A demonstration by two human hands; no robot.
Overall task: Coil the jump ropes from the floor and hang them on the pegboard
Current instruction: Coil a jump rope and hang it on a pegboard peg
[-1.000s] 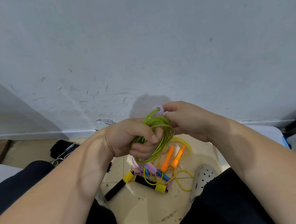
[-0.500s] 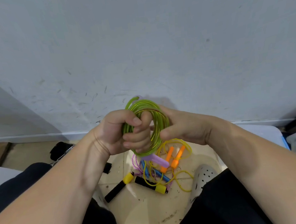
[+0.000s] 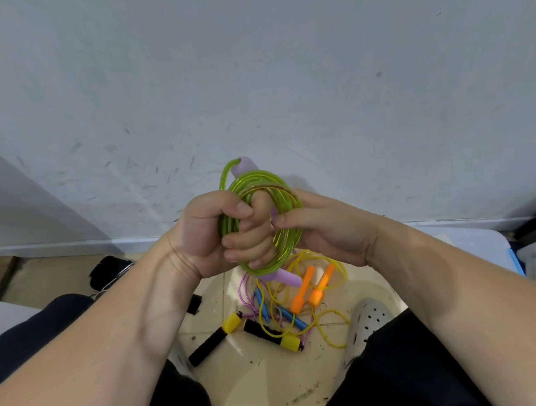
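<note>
While the left hand (image 3: 214, 238) clenched the green rope coil (image 3: 257, 180) above the floor pile (image 3: 302, 293), the right hand (image 3: 329, 229) pinched its edge; 1 slack finger and the springy loops could burst open.

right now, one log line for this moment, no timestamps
step: coiling | left hand: grips green rope coil | right hand: pinches same coil | floor: other ropes tangled | pegboard: not in view

Curled grips: left hand (image 3: 209, 235), right hand (image 3: 324, 228)
</note>
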